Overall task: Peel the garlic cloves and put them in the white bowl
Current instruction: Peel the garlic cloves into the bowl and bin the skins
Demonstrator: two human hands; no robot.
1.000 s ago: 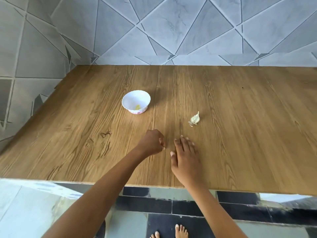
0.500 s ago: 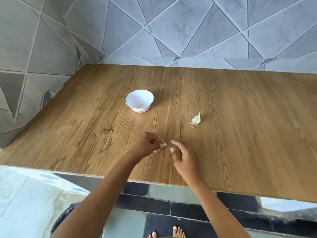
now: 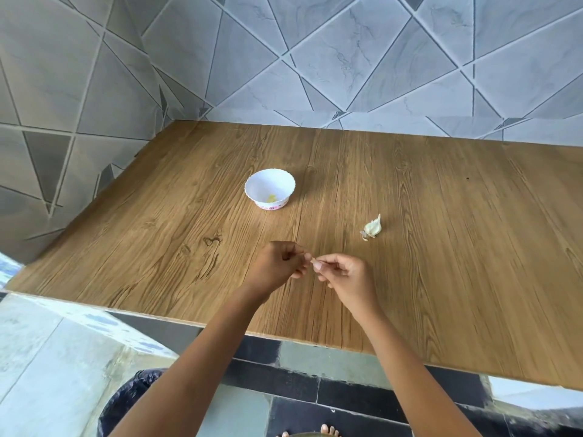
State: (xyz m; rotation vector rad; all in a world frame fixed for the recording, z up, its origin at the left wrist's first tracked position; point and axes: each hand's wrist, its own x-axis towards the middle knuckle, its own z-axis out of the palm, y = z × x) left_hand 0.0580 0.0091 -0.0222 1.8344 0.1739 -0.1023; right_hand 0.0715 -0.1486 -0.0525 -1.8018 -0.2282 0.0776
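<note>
The wooden table (image 3: 410, 279) fills the middle of the frame. Over its near edge, low centre, the left hand (image 3: 279, 266) and right hand (image 3: 347, 274) meet fingertip to fingertip. Both are curled, and each pinches one end of a small pale clove (image 3: 313, 262) held just above the wood. It is too small to tell how much skin remains on it.

The white bowl (image 3: 270, 192) stands above the hands, a little left of centre and well apart from them. To the right of the bowl and above the right hand lies a garlic cluster (image 3: 372, 228), still in its papery skin and untouched. One yellowish piece (image 3: 271, 198) rests in the bottom of the bowl; I judge it to be a peeled clove.

By that reading the task is at an early to middle stage. One clove seems done, a second is being peeled now, and the cluster is still to be broken up, peeled and dropped in.

A second ago the right hand lay on the table with its fingers straight, holding nothing. The left was a closed fist beside it, with no clove showing. Half a second ago the left had the clove at its fingertips, and the right was curling in without yet touching it. Now the right has joined the pinch. The bowl and the cluster have not moved on the table.
</note>
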